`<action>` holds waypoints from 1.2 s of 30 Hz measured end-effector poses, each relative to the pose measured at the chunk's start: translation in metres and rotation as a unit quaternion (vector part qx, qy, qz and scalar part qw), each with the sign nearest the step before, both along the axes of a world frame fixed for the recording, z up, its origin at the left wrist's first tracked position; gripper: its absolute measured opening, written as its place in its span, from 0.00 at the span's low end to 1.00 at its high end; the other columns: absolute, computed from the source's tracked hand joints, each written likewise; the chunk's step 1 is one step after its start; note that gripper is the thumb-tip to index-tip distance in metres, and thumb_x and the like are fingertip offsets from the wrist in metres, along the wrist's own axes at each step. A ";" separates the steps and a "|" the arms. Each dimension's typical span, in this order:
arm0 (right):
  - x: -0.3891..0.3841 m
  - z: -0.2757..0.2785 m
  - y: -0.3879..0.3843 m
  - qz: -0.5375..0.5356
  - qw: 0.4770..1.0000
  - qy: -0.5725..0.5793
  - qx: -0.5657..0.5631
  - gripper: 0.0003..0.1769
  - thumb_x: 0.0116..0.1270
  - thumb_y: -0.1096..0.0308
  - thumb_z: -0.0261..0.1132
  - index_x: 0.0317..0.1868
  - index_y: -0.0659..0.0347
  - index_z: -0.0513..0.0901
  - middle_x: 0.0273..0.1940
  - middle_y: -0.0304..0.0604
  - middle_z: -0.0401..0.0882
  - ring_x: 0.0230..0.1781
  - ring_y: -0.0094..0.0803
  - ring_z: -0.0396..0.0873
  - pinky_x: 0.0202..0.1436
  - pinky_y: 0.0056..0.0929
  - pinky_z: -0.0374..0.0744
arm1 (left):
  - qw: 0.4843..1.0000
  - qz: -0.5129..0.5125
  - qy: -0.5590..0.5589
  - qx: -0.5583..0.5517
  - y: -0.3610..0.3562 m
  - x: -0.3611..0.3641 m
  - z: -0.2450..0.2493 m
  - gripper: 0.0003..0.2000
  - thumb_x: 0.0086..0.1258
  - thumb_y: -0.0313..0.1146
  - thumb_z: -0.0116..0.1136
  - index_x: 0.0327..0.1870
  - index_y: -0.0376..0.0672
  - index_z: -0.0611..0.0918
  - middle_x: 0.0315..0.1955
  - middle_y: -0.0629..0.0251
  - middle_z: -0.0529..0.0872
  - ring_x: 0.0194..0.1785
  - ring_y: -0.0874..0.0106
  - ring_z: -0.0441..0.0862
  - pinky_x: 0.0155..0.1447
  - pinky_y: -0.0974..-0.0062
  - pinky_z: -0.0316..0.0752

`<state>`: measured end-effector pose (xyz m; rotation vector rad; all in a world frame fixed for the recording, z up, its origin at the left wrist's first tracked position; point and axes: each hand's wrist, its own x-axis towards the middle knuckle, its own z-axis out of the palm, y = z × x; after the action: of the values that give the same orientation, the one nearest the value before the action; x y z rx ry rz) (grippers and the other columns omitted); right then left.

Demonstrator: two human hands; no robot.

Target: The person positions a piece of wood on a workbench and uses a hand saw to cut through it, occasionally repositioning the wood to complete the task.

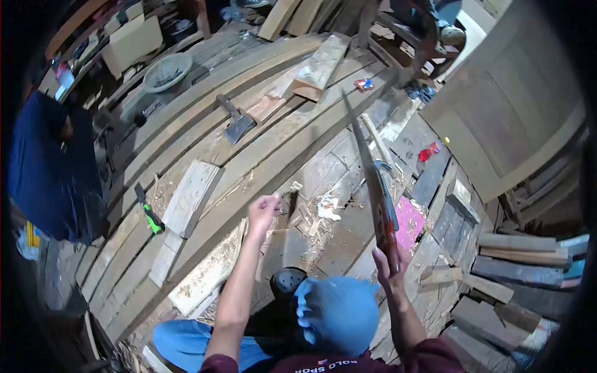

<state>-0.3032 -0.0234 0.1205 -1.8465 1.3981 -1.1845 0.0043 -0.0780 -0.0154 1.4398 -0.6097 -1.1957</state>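
My right hand is wrapped round the wooden handle of a long, sheathed-looking blade, which points up and away across the floor. My left hand is raised in front of the thick beams with its fingers curled; whether anything small is in them is hidden. A hatchet lies on the beams. Nearer on the left are a green-handled tool and a pale wood block. Wood shavings are strewn on the floor below my left hand.
A person in dark blue is at the left. Beyond the beams stands a round basin. A wooden door panel leans at the right, above stacked boards. A red packet lies on the floor. Another person's leg shows at the top right.
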 end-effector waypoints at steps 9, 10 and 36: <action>-0.067 -0.084 0.078 -0.142 0.979 -0.029 0.145 0.16 0.60 0.58 0.66 0.32 0.62 0.74 0.17 0.31 0.65 0.16 0.19 0.64 0.19 0.21 0.62 | 0.866 -0.145 -0.458 0.142 -0.076 -0.059 -0.076 0.27 0.60 0.51 0.63 0.51 0.36 0.77 0.50 0.47 0.80 0.53 0.51 0.78 0.57 0.59 0.74; -0.064 -0.081 0.083 -0.149 0.975 -0.064 0.155 0.18 0.61 0.55 0.65 0.29 0.63 0.72 0.16 0.31 0.64 0.15 0.19 0.63 0.18 0.21 0.60 | 0.865 -0.189 -0.430 0.174 -0.092 -0.061 -0.080 0.33 0.58 0.53 0.65 0.55 0.33 0.73 0.55 0.44 0.75 0.60 0.52 0.73 0.63 0.58 0.69; 0.019 -0.102 0.021 -0.011 0.993 -0.074 0.092 0.22 0.62 0.52 0.63 0.25 0.63 0.71 0.15 0.32 0.64 0.14 0.19 0.63 0.17 0.21 0.59 | 0.826 0.128 -0.541 -0.096 0.000 0.139 0.021 0.13 0.60 0.35 0.67 0.41 0.41 0.78 0.36 0.59 0.77 0.33 0.59 0.79 0.31 0.65 0.74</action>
<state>-0.2842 -0.0024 0.0181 -1.5886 1.3975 -1.1373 0.1431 -0.0782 0.0054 1.8784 -1.1993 0.0192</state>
